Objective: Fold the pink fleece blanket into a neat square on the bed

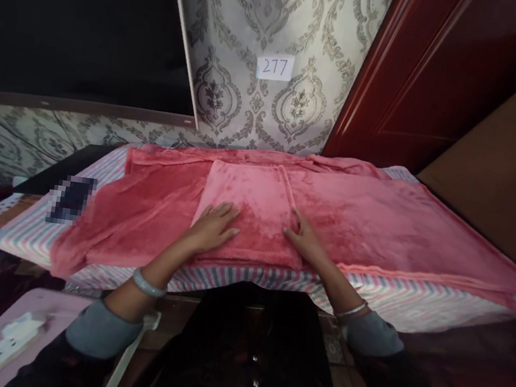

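Observation:
A pink plush blanket is spread across a table, with a folded panel lying over its middle. My left hand rests on the left part of that panel, fingers stretched out and palm down. At the panel's right edge, where a hem runs front to back, my right hand touches the fabric with thumb and fingers apart. Darker pink folds of the blanket lie left of my left hand. Neither hand is closed around the cloth.
A striped cloth covers the table under the blanket. A blurred dark rectangular item lies at its left end. Behind stand a large screen, a patterned wall with a "277" label, a red door and a brown panel.

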Motion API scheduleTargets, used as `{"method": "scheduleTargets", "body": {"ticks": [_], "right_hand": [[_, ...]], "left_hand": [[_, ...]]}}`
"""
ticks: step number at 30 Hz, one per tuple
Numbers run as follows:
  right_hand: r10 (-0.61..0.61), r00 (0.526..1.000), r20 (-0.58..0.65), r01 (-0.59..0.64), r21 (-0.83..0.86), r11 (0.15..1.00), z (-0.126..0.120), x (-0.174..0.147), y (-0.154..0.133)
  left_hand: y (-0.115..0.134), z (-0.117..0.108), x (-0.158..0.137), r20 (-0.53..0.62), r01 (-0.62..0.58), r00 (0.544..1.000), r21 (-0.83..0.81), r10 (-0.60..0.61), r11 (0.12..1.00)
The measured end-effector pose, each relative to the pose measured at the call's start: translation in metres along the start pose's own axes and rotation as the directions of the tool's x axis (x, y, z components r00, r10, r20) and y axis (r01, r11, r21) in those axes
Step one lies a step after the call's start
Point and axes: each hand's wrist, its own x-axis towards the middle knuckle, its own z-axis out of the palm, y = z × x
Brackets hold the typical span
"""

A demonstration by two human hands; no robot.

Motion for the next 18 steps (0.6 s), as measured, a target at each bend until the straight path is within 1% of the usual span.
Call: {"method": "scheduleTargets", "body": {"ticks": [3, 5, 7, 9, 14, 16, 18], "right_hand": [[-0.039, 0.999, -0.004, 0.038, -0.112, 0.993, 0.002, -0.001, -0.006], [-0.018, 1.0, 0.013, 0.02, -0.183, 0.983, 0.001, -0.003, -0.005], [0.029, 0.999, 0.03, -0.022, -0.222, 0.975, 0.0, -0.007, -0.001], [0.053, 0.998, 0.024, -0.046, -0.225, 0.973, 0.0, -0.01, 0.002], [0.037, 0.999, -0.017, -0.04, -0.154, 0.987, -0.001, -0.018, 0.003], [0.024, 1.0, -0.011, -0.026, -0.173, 0.985, -0.001, -0.024, 0.003], [0.018, 1.0, 0.009, -0.016, -0.226, 0.974, -0.003, -0.031, 0.004]], "left_hand": [[0.012, 0.016, -0.011, 0.008, 0.016, 1.0, 0.056, -0.016, 0.998], [0.014, 0.026, -0.015, -0.006, 0.031, 1.0, 0.105, -0.031, 0.994], [0.013, 0.033, -0.016, -0.023, 0.037, 0.999, 0.137, -0.034, 0.99], [0.01, 0.037, -0.016, -0.034, 0.032, 0.999, 0.142, -0.027, 0.989], [0.005, 0.04, -0.017, -0.082, 0.014, 0.997, 0.14, -0.002, 0.99], [0.004, 0.041, -0.017, -0.091, 0.009, 0.996, 0.132, 0.003, 0.991], [0.003, 0.042, -0.018, -0.11, 0.005, 0.994, 0.124, 0.008, 0.992]]}}
